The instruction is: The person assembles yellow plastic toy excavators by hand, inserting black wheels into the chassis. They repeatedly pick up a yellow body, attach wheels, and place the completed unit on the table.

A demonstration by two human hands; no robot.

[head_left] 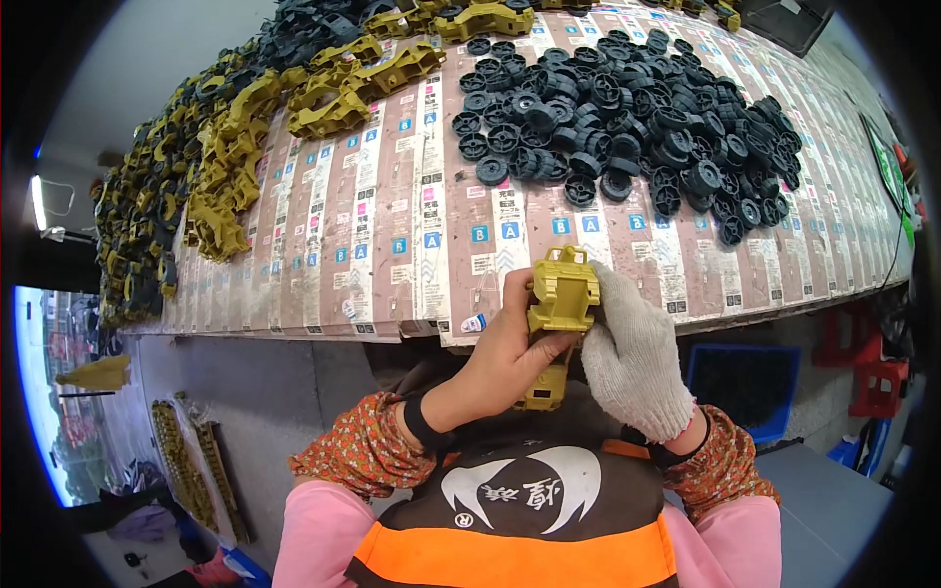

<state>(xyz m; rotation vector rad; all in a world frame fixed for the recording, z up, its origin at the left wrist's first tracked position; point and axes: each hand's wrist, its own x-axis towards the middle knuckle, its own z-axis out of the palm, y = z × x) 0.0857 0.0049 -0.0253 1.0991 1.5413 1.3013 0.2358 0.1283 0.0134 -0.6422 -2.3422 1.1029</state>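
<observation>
In front of my chest, at the table's near edge, I hold a yellow plastic toy vehicle body (566,294). My bare left hand (495,353) wraps round its left side, with the thumb across its lower part. On the right, my right hand (635,358) in a pale knitted glove closes against the same body; its fingertips are partly hidden behind the part. Beyond my hands a heap of black toy wheels (627,122) lies on the table (314,225). Loose yellow vehicle bodies (333,110) are scattered to the far left.
Along the table's left edge runs a thick pile of yellow and black vehicle pieces (147,216). Below the table on the right stand a blue bin (743,387) and a red stool (875,387). A long bag of yellow parts (186,461) is at the lower left.
</observation>
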